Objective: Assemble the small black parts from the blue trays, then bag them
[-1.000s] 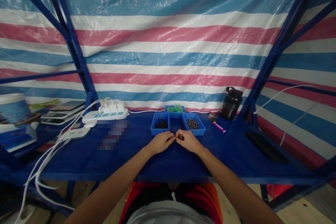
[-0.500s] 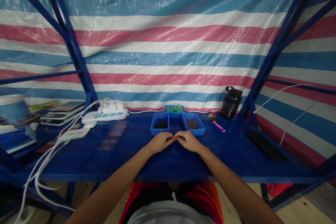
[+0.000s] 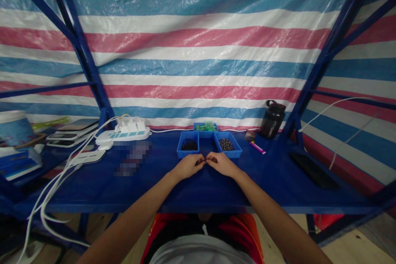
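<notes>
The person's left hand and right hand met fingertip to fingertip over the worktop, just on the near side of the trays. Each grip looked narrow, but whether it had closed on a part could not be told; anything there was too small to make out. The step in hand seemed to be fine two-handed work at the fingertips, and the next move called for a steady, light pinch.

Dark pieces lay in the left tray, and small shiny parts in the right tray. Between and beyond these stood the far tray, with green pieces.

To the right were a purple stick and a dark bottle; to the far left, a power strip. All were apart from the hands; nothing seemed to block them.
</notes>
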`<state>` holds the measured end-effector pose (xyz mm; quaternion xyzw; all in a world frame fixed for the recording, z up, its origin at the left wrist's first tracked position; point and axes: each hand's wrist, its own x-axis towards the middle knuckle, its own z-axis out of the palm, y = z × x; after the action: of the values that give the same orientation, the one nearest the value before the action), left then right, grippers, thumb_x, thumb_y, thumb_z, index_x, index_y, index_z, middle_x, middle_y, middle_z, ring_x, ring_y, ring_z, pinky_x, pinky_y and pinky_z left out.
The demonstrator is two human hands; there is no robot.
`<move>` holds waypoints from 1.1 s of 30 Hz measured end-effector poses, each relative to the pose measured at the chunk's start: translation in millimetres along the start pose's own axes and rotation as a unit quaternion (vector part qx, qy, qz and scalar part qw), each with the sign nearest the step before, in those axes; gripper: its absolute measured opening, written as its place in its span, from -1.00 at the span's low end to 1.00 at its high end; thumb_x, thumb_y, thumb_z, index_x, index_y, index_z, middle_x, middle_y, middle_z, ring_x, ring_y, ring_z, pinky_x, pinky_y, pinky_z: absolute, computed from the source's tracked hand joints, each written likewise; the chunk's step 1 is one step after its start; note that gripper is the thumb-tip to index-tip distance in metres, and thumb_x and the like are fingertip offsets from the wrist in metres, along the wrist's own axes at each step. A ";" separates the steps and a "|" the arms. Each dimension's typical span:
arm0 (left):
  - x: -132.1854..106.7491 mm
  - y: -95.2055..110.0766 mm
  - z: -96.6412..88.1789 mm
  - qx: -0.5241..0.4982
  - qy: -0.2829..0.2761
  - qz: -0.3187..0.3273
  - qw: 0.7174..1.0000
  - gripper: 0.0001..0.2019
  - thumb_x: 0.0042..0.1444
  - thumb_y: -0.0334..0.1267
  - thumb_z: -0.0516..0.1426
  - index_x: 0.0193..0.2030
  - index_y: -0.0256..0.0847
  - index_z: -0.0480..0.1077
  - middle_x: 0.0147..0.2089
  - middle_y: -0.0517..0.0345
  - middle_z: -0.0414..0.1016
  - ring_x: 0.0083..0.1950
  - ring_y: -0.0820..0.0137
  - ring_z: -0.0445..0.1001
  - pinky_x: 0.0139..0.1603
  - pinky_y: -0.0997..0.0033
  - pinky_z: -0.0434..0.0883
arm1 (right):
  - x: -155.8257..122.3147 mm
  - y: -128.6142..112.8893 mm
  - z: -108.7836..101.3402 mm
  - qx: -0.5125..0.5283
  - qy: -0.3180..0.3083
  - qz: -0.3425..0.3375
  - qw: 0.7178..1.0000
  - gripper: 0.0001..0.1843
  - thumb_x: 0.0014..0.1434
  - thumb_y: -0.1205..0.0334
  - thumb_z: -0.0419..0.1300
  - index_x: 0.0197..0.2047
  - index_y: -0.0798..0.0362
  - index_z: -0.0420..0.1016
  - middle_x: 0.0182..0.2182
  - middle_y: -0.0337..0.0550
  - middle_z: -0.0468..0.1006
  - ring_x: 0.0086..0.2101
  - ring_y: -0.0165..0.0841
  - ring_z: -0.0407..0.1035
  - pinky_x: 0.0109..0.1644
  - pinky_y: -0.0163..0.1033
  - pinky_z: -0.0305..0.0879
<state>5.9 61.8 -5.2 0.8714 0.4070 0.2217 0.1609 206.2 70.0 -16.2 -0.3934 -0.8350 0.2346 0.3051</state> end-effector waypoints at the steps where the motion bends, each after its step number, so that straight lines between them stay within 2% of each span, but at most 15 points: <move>1: 0.1 -0.4 0.1 -0.001 0.001 0.000 1.000 -0.82 0.21 -0.19 0.02 -0.27 -0.20 0.40 -0.44 0.22 0.43 -0.42 0.44 0.36 -0.43 0.52 0.16 | -0.2 -0.3 -0.9 -0.003 -0.001 -0.002 1.000 -0.88 0.17 0.26 0.12 -0.26 0.06 0.48 -0.45 -0.25 0.54 -0.45 -0.42 0.38 -0.37 -0.36 0.20; 10: 0.0 -2.6 0.7 0.003 0.012 -0.013 1.000 -0.83 0.19 -0.24 0.04 -0.14 -0.19 0.38 -0.41 0.22 0.44 -0.39 0.43 0.40 -0.42 0.53 0.20 | 0.8 -0.5 -1.8 -0.011 -0.008 0.007 1.000 -0.89 0.16 0.25 0.16 -0.35 0.06 0.49 -0.49 -0.27 0.52 -0.47 -0.42 0.37 -0.39 -0.36 0.17; 18: -2.3 4.2 -0.9 -0.003 -0.001 0.005 1.000 -0.78 0.18 -0.22 0.06 -0.06 -0.17 0.40 -0.41 0.24 0.45 -0.39 0.45 0.40 -0.40 0.54 0.22 | 1.3 2.4 2.1 -0.042 -0.012 -0.039 0.998 -0.88 0.16 0.38 0.12 -0.32 0.06 0.49 -0.39 -0.23 0.54 -0.35 -0.38 0.40 -0.26 -0.34 0.19; 22: -3.2 4.9 -2.4 0.017 0.009 0.017 1.000 -0.80 0.19 -0.20 0.05 -0.11 -0.17 0.41 -0.44 0.25 0.44 -0.42 0.45 0.40 -0.41 0.54 0.21 | 1.3 2.8 1.6 -0.048 -0.010 -0.036 0.998 -0.90 0.16 0.36 0.14 -0.30 0.07 0.49 -0.40 -0.22 0.54 -0.36 -0.38 0.40 -0.28 -0.34 0.18; 29: -1.3 2.3 -0.6 0.071 0.002 -0.046 0.996 -0.84 0.16 -0.24 0.06 -0.17 -0.18 0.41 -0.46 0.22 0.47 -0.43 0.41 0.43 -0.44 0.52 0.19 | 1.4 4.1 1.7 -0.022 -0.009 0.004 1.000 -0.88 0.17 0.25 0.16 -0.36 0.07 0.49 -0.47 -0.26 0.54 -0.44 -0.41 0.39 -0.36 -0.35 0.17; 33: -1.6 3.8 0.5 0.092 -0.006 -0.047 0.995 -0.84 0.14 -0.25 0.07 -0.17 -0.16 0.41 -0.43 0.20 0.49 -0.41 0.39 0.44 -0.42 0.52 0.20 | 0.6 -1.4 1.0 -0.019 0.001 -0.004 1.000 -0.86 0.18 0.22 0.15 -0.35 0.06 0.49 -0.49 -0.27 0.53 -0.46 -0.42 0.38 -0.38 -0.36 0.16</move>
<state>7.7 58.1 -4.4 0.8637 0.4652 0.1703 0.0923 204.5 69.5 -15.8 -0.3957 -0.8407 0.2169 0.2993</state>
